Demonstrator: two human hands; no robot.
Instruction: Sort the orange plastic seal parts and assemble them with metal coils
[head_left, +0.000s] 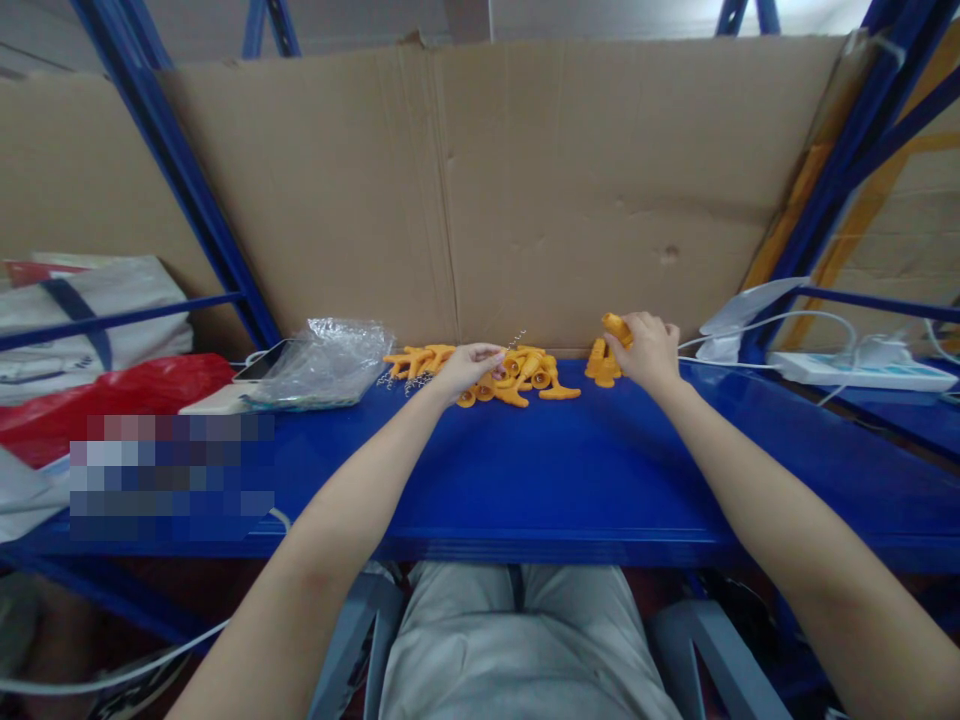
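My left hand [474, 366] is closed in a pinch over a pile of orange plastic parts [555, 392]. A thin coiled metal spring [517, 340] sticks up at its fingertips and appears to be held there. The piled parts have hollow round ends and branching arms. More springs [416, 384] lie at the pile's left side. To the right, my right hand [651, 346] grips an orange plastic part [616, 326], its fingers partly hiding it. Directly below that hand, several similar orange parts [602, 368] stand grouped together on the blue shelf [555, 470].
A cardboard panel [585, 180] closes off the back. Left of the pile lie a clear plastic bag [322, 365] and a red bag [127, 395]. At right, a white power strip [855, 370] trails cables. Blue uprights [187, 180] flank the shelf.
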